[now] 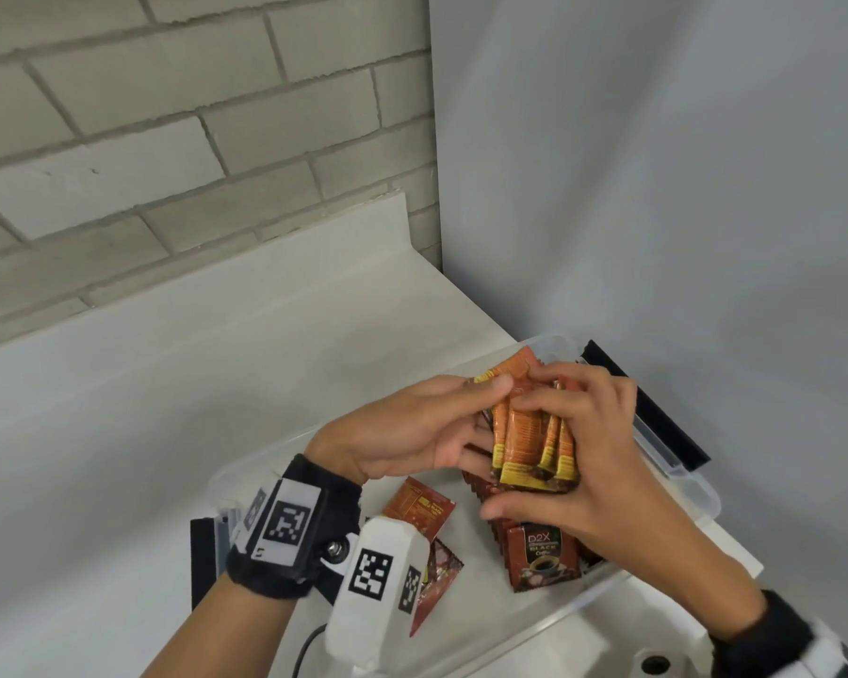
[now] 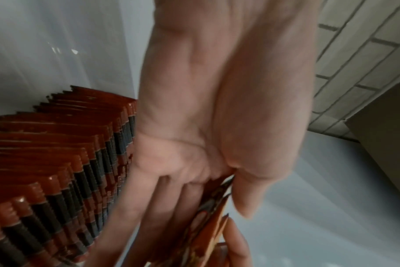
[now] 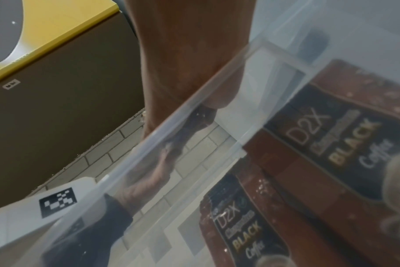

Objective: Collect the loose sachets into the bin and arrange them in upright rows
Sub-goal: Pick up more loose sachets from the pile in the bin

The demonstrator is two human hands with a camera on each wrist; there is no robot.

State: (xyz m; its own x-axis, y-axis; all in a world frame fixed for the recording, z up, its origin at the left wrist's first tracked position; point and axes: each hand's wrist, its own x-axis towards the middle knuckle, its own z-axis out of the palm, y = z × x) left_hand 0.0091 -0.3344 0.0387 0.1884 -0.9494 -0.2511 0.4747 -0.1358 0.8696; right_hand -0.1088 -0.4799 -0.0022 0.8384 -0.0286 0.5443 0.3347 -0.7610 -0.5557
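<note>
Both left hand (image 1: 402, 433) and right hand (image 1: 578, 447) clasp flat glossy foil sachets (image 1: 529, 433); clear plastic bin (image 1: 696, 486).

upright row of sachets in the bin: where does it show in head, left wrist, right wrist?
Head: upright row of sachets at lower centre-right, partly under the right hand.
Left wrist: fills the lower left, seen edge-on beside the left hand.
Right wrist: front sachet at right, seen through the clear bin wall.
Shared landmark: the grey brick wall shows in all three.
</note>
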